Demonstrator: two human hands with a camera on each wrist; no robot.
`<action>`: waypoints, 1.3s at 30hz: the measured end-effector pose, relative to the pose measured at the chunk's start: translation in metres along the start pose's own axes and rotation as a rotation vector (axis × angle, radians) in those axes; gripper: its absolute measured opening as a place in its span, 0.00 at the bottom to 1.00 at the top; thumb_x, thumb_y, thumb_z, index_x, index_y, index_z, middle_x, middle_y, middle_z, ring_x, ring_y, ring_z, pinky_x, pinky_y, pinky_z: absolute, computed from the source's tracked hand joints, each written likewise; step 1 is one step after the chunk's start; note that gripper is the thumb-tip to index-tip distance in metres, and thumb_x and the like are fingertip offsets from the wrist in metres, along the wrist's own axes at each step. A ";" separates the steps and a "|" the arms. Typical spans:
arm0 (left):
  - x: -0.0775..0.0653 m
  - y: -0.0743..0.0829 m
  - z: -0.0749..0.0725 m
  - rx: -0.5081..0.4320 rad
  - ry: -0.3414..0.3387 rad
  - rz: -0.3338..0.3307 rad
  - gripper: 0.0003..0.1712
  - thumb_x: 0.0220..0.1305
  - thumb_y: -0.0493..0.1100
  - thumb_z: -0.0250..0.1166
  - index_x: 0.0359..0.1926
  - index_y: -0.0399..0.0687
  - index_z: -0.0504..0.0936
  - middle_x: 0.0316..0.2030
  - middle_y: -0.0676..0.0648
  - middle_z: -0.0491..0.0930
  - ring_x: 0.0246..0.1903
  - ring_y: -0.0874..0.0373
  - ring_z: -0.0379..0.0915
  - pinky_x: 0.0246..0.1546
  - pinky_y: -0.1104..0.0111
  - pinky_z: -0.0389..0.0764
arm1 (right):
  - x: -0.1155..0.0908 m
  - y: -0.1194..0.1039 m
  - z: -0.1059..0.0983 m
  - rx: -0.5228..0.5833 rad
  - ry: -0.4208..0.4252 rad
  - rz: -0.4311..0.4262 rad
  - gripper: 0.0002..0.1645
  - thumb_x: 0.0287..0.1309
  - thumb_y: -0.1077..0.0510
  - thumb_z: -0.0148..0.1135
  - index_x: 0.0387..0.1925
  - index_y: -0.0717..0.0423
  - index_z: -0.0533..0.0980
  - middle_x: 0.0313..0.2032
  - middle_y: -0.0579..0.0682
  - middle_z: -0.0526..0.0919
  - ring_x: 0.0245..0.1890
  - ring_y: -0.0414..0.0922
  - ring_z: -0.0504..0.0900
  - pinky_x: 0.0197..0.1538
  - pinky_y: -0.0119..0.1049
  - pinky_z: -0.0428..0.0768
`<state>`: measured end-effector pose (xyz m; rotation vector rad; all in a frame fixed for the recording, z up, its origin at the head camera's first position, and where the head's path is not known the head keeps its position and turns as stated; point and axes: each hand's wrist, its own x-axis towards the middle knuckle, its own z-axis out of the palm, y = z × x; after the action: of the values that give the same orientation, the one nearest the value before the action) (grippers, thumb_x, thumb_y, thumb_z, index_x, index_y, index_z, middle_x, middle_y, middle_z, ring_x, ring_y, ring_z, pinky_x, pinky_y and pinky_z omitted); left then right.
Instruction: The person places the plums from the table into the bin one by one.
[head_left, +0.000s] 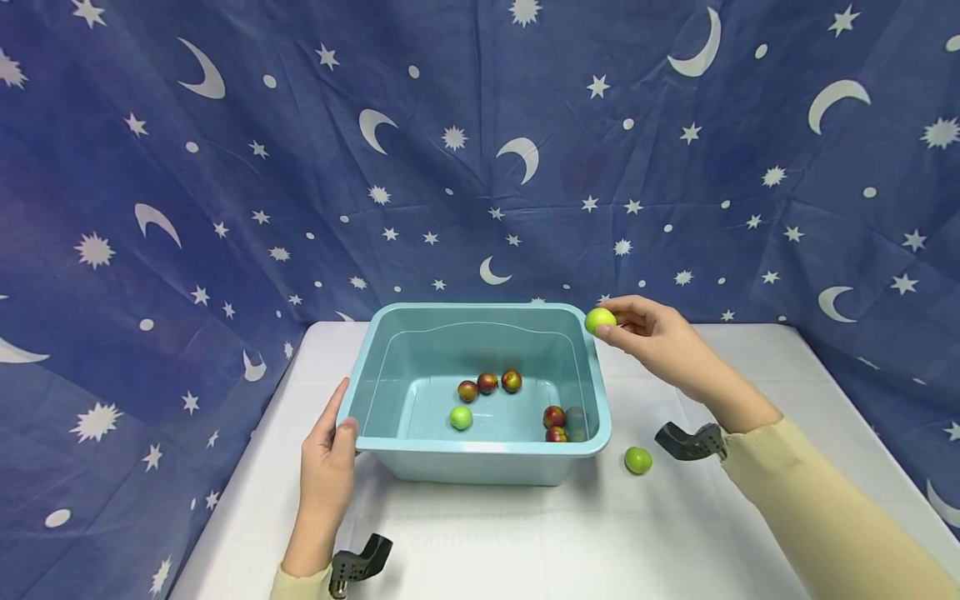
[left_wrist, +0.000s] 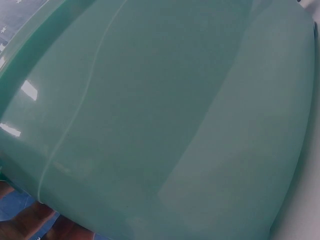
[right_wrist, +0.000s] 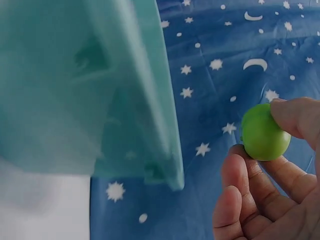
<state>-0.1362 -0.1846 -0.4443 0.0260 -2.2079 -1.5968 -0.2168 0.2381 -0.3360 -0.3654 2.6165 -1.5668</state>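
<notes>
A light-blue plastic basin [head_left: 480,447] stands on the table. My left hand [head_left: 330,450] grips its left rim, thumb over the front corner, and fingers show at the wall's edge in the left wrist view. Above the basin's right rim, my right hand [head_left: 648,337] pinches a small green plum [right_wrist: 265,135] between thumb and fingertips. Inside the basin lie another green plum [head_left: 461,417] and several dark red plums [head_left: 487,382], some by the right wall [head_left: 554,417]. Part of the lowest red one is hidden behind the front rim.
On the white tablecloth [head_left: 480,533], one more green plum [head_left: 638,460] lies right of the basin, below my right forearm. A dark blue curtain [head_left: 450,208] with moons and stars hangs behind and beside the table. Each wrist bears a black camera mount [head_left: 690,442].
</notes>
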 end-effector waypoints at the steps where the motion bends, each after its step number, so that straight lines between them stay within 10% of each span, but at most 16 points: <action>1: 0.000 0.000 0.000 -0.004 -0.001 -0.003 0.28 0.72 0.41 0.48 0.68 0.69 0.68 0.65 0.56 0.67 0.59 0.55 0.68 0.46 0.80 0.73 | 0.002 -0.003 0.002 0.002 -0.004 -0.005 0.30 0.57 0.41 0.66 0.58 0.47 0.73 0.48 0.49 0.80 0.46 0.46 0.78 0.50 0.39 0.77; 15: -0.002 -0.001 0.000 -0.015 -0.005 -0.019 0.27 0.73 0.41 0.48 0.67 0.73 0.68 0.65 0.56 0.67 0.59 0.54 0.68 0.44 0.79 0.75 | 0.028 -0.027 0.034 0.072 -0.077 -0.053 0.28 0.60 0.42 0.64 0.57 0.50 0.74 0.47 0.52 0.80 0.46 0.48 0.79 0.53 0.53 0.75; 39: -0.001 0.002 0.001 -0.030 0.001 -0.035 0.28 0.72 0.39 0.47 0.68 0.70 0.68 0.65 0.56 0.67 0.59 0.53 0.69 0.44 0.79 0.75 | 0.070 -0.033 0.094 -0.074 -0.270 0.010 0.17 0.56 0.52 0.70 0.45 0.54 0.78 0.37 0.49 0.83 0.42 0.46 0.79 0.44 0.40 0.77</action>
<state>-0.1349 -0.1831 -0.4433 0.0568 -2.1934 -1.6477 -0.2626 0.1260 -0.3477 -0.5279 2.4676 -1.3164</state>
